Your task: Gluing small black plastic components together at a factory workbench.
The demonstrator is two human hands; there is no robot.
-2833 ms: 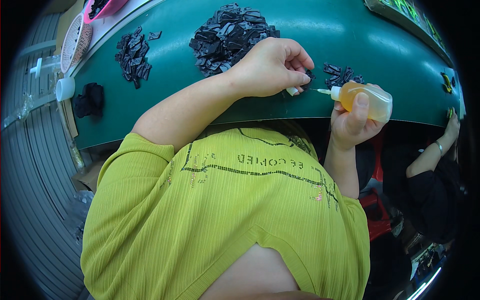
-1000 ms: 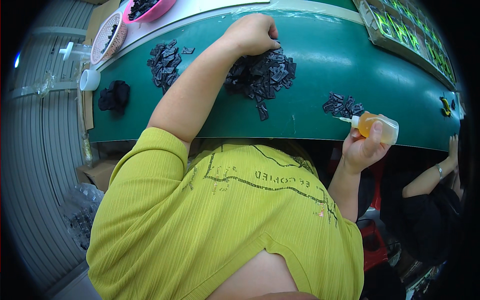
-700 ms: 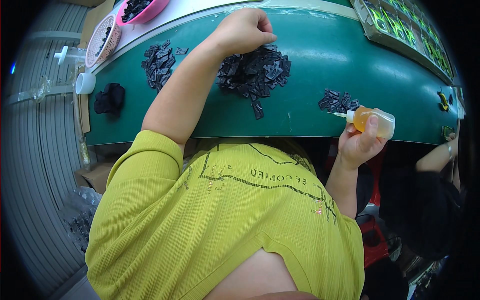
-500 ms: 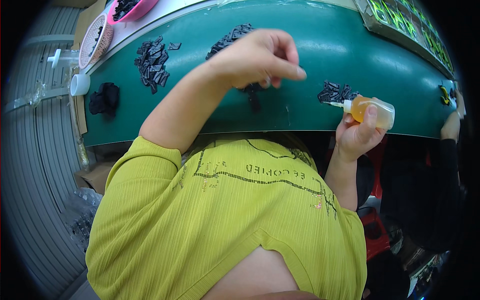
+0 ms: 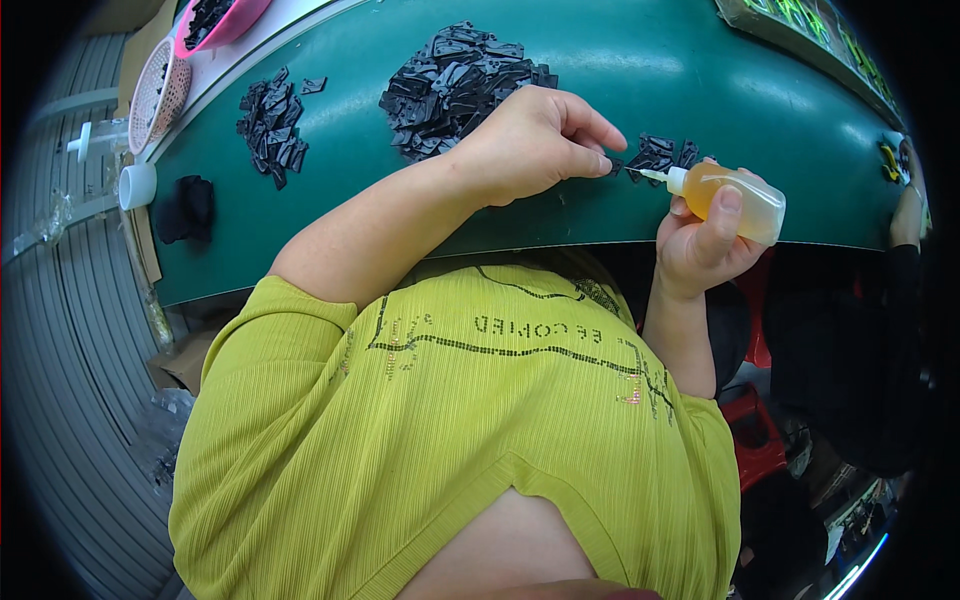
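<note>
Between the thumb and forefinger of my left hand (image 5: 555, 145) is a small black plastic piece (image 5: 616, 167), mostly covered by the fingertips. My right hand (image 5: 708, 235) is wrapped round a clear squeeze bottle (image 5: 740, 203) of amber liquid, tilted on its side. Its thin white nozzle points left, with the fine tip close to the piece. Just beyond the nozzle lies a small group of black pieces (image 5: 655, 152). A large heap of similar black pieces (image 5: 450, 85) spreads behind my left hand, and a smaller pile (image 5: 270, 130) lies farther left.
The green tabletop (image 5: 345, 215) carries a black cloth-like bundle (image 5: 187, 210) at left. Beyond it stand a white cup (image 5: 138, 187), a pale pink basket (image 5: 160, 95) and a bright pink bowl (image 5: 240, 18). A tray of green items (image 5: 800, 50) sits far right, near another person's arm (image 5: 905, 215).
My left hand has come down and right toward the nozzle, uncovering the large heap. The bottle has shifted slightly up and left, and its tip now meets the left fingertips' area.
</note>
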